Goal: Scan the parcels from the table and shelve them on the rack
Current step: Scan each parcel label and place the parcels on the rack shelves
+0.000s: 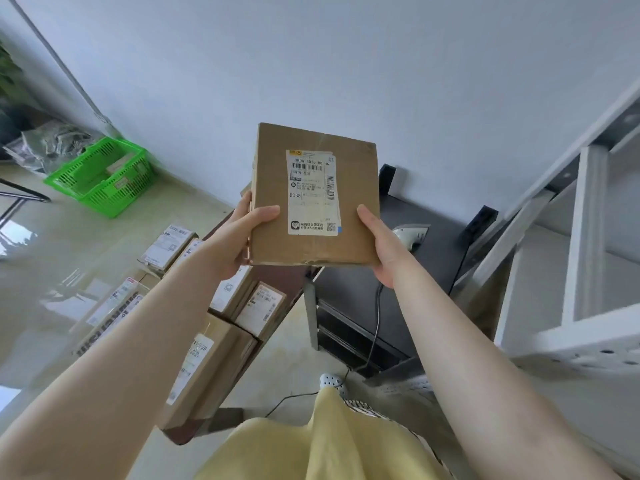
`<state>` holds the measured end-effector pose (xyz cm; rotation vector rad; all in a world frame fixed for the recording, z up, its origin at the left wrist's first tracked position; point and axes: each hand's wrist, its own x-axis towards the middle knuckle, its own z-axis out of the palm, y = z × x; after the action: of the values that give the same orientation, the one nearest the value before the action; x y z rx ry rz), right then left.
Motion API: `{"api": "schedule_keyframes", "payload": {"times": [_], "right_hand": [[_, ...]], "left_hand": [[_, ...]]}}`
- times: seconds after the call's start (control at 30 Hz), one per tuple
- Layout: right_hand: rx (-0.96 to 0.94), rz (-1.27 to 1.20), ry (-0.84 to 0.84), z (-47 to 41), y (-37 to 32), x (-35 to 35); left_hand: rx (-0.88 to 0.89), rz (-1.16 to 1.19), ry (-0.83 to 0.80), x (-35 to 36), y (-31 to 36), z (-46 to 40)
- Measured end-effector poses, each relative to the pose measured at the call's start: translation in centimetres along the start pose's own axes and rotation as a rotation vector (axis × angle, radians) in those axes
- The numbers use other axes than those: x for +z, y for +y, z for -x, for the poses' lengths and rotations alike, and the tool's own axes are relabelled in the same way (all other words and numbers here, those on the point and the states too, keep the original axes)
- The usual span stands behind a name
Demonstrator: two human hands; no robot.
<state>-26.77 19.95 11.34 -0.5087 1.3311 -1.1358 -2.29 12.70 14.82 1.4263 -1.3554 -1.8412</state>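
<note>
Cardboard parcel hanging mid-air, centre frame, label facing up. Left hand and right hand are gripping its lower corners, thumbs curled over. Scanner sitting at 3 o'clock; tilting the barcode squarely toward it looks wise.

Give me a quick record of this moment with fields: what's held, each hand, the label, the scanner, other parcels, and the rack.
held: flat brown cardboard parcel, raised in both hands
left hand: grips the parcel's left edge, thumb on front
right hand: grips its right edge
label: white shipping label faces the camera
scanner: white handheld scanner on dark desk
other parcels: labelled cardboard boxes on brown table
rack: white metal rack, right
</note>
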Motion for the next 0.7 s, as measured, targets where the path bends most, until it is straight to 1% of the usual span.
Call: {"api": "schedule_keyframes", "payload": {"times": [0.1,0.23,0.33,0.43,0.7], "right_hand": [[0.039,-0.067,-0.033,5.9,1.8,0.7],[0.091,-0.073,0.023,13.0,5.6,1.4],[0.154,-0.04,0.057,17.9,8.3,1.5],[0.178,-0.019,0.102,22.0,10.4,0.5],[0.243,-0.001,0.183,30.3,14.6,-4.7]], "left_hand": [[0.048,0.006,-0.029,0.0,-1.9,4.7],[0.052,0.044,-0.076,0.0,-5.8,11.1],[0.004,0.078,-0.141,0.6,-8.9,14.8],[-0.058,0.113,-0.156,2.1,-11.5,17.8],[-0.146,0.039,-0.22,8.3,-15.5,23.2]]}}
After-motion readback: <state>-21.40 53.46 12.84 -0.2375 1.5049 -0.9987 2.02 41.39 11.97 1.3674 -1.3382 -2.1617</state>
